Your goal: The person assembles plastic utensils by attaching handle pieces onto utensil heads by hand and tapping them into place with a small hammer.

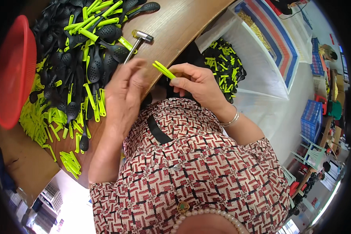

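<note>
My right hand pinches a slim lime-green utensil handle between thumb and fingers; its far end shows two prongs. My left hand, a little blurred, is over the table's edge with its fingers bent. A small hammer with a metal and yellow head is just beyond it. The lower end of the hammer's shaft disappears behind my left fingers, so whether they grip it is unclear. Left of that hand lies a big pile of black slotted spoons with lime-green handles.
Loose lime-green handles are heaped beside a red plastic basin at the left. A smaller group of handles lies near the wooden table's near corner. Right of the table, a bag holds black and green pieces, beside a large white-lined container.
</note>
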A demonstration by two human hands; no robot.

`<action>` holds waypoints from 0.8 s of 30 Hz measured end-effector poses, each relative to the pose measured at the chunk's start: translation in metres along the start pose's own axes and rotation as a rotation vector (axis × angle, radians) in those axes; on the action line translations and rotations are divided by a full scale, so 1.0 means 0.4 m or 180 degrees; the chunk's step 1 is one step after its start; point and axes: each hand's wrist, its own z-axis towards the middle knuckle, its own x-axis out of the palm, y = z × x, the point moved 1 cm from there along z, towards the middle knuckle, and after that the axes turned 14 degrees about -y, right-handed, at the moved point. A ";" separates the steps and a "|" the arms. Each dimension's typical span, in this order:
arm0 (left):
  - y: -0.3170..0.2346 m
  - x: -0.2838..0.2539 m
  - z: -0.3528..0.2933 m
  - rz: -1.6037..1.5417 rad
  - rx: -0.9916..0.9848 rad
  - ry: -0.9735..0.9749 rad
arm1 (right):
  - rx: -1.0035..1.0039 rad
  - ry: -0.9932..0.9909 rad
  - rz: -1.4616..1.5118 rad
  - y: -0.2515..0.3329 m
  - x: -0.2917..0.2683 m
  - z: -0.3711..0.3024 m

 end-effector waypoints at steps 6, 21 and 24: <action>0.028 0.025 -0.029 -0.1359 -0.0876 -0.0011 | 0.0038 0.0070 0.0174 0.024 0.044 -0.015; 0.031 0.008 -0.025 -0.1630 -0.1406 -0.0061 | 0.0846 0.0253 0.0941 -0.025 0.069 -0.010; 0.029 0.009 -0.027 -0.1618 -0.1417 -0.0116 | 0.0884 0.0272 0.0966 -0.028 0.070 -0.009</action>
